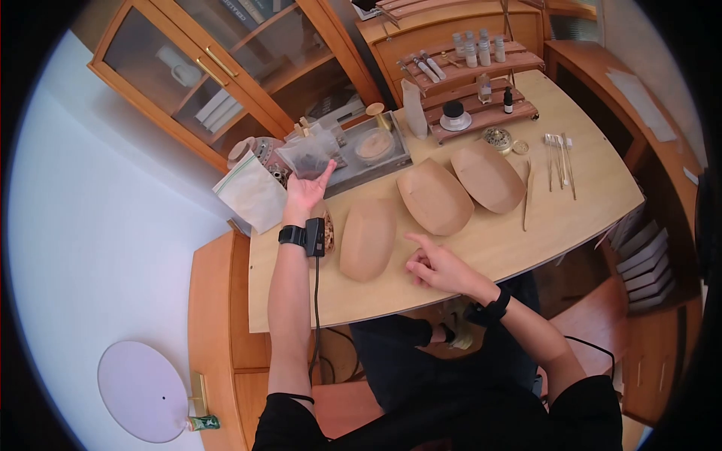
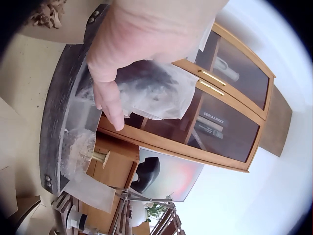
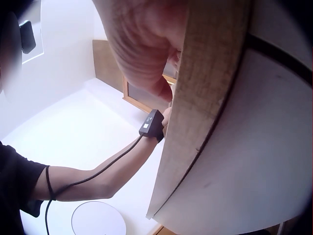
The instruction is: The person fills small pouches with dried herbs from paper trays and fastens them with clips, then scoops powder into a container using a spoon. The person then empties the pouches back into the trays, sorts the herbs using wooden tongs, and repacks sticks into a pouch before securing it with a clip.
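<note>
My left hand (image 1: 304,197) is raised at the back left of the table, holding a translucent bag (image 1: 307,154) with something dark inside. In the left wrist view the bag (image 2: 156,93) hangs beyond the palm, and most of the fingers are hidden. Below that wrist sits a container of brown flakes (image 1: 329,231), partly covered by the forearm. My right hand (image 1: 444,269) is over the table's front edge, index finger extended and the others loosely curled, holding nothing. Nearest to it are three brown paper trays: a left one (image 1: 368,239), a middle one (image 1: 435,197) and a right one (image 1: 489,177).
A grey tray (image 1: 353,180) with a clear dish (image 1: 374,145) stands behind the paper trays. At the left leans a white zip bag (image 1: 253,192). A wooden rack (image 1: 485,109) carries small bottles at the back right; thin metal tools (image 1: 560,161) lie on the right.
</note>
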`<action>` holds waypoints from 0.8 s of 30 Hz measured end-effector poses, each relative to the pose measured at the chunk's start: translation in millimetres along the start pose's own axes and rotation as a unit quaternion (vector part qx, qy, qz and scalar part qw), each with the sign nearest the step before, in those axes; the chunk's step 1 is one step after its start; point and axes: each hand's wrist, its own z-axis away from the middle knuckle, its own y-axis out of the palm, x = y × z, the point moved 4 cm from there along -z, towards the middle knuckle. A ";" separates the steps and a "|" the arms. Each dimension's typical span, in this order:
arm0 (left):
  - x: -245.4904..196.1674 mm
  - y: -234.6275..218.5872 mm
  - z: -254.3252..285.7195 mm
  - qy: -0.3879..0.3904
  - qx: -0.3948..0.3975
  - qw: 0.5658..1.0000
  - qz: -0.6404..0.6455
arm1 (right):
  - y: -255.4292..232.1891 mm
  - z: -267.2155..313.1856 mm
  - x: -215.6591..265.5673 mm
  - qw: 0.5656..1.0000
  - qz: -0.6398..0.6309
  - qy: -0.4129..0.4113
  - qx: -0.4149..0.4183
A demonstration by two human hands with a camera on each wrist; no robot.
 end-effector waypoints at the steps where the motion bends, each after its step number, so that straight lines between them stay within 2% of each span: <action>1: 0.6 -0.5 -2.9 -0.001 0.001 1.000 0.002 | 0.3 -0.1 -0.1 1.000 -0.007 0.002 0.001; 3: 5.3 -1.3 -5.1 -0.035 -0.038 0.998 0.045 | 0.4 0.0 -0.1 1.000 -0.001 0.002 0.001; 10: 3.0 -6.4 -12.2 -0.002 -0.010 0.999 0.040 | 0.3 -0.4 4.0 1.000 0.018 0.018 0.018; 13: 4.1 -4.3 -7.9 0.008 -0.039 0.997 0.064 | 0.9 -0.6 2.3 0.999 0.023 0.015 0.022; 15: 5.8 -5.4 -7.0 -0.015 -0.083 0.994 0.062 | 1.3 -0.3 3.6 1.000 0.025 0.007 0.011; 18: 3.6 -4.9 -6.4 -0.023 -0.052 0.995 0.077 | 0.8 0.9 4.6 1.000 0.023 -0.005 -0.005; 24: 5.6 1.1 1.4 -0.017 -0.056 0.997 0.055 | 0.6 1.5 3.9 1.000 0.011 -0.011 -0.011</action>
